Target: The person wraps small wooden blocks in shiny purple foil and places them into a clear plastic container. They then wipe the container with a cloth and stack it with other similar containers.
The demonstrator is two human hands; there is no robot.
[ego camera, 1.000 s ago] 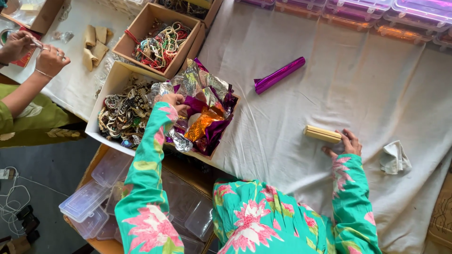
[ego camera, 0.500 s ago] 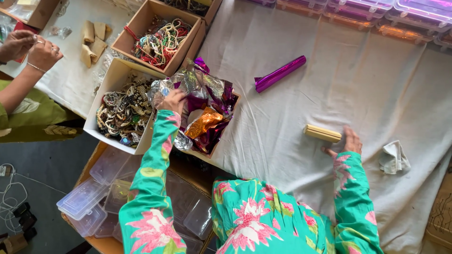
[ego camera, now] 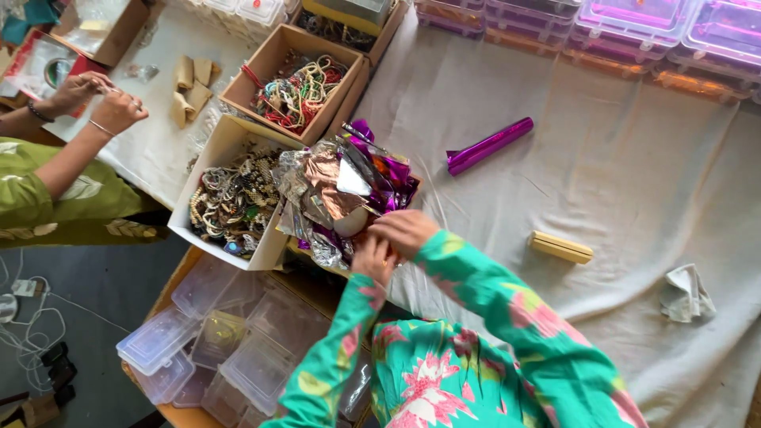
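Teal long sleeves, pink-and-yellow floral print

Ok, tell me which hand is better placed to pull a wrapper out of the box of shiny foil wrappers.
Probably the right hand: it rests against the crumpled foil wrappers, while the left hand sits lower at the cardboard box's near edge.

Two open cardboard boxes heaped with bangles are counted, one brown [ego camera: 269, 59] and one white [ego camera: 208, 170]. One shiny purple foil roll [ego camera: 489, 145], one pale yellow rectangular block [ego camera: 561, 246] and one crumpled grey cloth [ego camera: 686, 292] are seen on the cloth-covered tabletop [ego camera: 618, 174]. Four hands are counted: two [ego camera: 372, 257] [ego camera: 406, 230] in green floral sleeves, two [ego camera: 119, 111] [ego camera: 75, 89] belonging to a co-worker.
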